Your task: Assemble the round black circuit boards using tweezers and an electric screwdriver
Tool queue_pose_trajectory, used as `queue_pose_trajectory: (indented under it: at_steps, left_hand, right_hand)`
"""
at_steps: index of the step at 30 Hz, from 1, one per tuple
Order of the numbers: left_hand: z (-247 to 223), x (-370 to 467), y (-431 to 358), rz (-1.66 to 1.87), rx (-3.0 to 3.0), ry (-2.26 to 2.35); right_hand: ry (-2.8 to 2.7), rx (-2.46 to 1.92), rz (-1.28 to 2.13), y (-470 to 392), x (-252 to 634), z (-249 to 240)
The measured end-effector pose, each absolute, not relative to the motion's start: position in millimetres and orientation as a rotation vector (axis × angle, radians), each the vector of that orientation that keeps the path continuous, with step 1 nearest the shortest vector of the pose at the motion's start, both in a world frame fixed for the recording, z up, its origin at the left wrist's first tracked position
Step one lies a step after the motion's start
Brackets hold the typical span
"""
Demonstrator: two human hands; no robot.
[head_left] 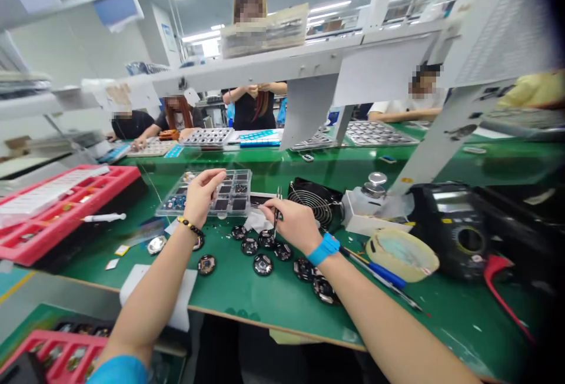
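My left hand (pixel 203 194) is raised over the clear compartment box (pixel 237 203), thumb and fingertips pinched together; whatever they may hold is too small to make out. Dark tweezers (pixel 276 222) are in my right hand (pixel 293 223), just right of the box and above a group of round black parts. One such round part (pixel 263 264) lies on the green mat in front of my right hand, and another (pixel 206 264) lies below my left wrist. A crumpled white tissue (pixel 257 221) is beside the right fingertips.
A black fan (pixel 315 201), a dispenser bottle (pixel 373 189), a yellowish bowl (pixel 401 254) and a black device (pixel 454 225) stand to the right. Blue pen (pixel 386 275) beside my right forearm. Red tray (pixel 66 207) at left. Several people sit or stand beyond the white frame (pixel 265 69).
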State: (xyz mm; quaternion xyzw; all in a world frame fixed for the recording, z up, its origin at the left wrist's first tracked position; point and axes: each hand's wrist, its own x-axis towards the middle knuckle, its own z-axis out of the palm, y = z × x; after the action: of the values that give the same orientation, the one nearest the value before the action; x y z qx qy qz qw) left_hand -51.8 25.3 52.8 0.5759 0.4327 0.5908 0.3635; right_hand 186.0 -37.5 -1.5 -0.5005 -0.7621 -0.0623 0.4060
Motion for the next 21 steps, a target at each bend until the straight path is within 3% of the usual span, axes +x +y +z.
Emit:
queue_pose_trajectory:
  at_steps: [5, 12, 17, 21]
  left_hand:
    - [64, -92, 61, 1.474, 1.693, 1.669]
    - [89, -81, 129, 0.967, 1.925, 2.019]
    - [102, -76, 124, 0.701, 1.934, 2.075]
    - [114, -62, 95, 0.789, 2.014, 1.863]
  right_hand:
    - [-1.94, -1.249, -0.209, -38, 175, 1]
    - [-1.973, -1.228, -0.185, -39, 172, 5]
    - [-1.96, -1.227, -0.156, -36, 174, 5]
    - [-1.913, -1.247, -0.161, -37, 174, 10]
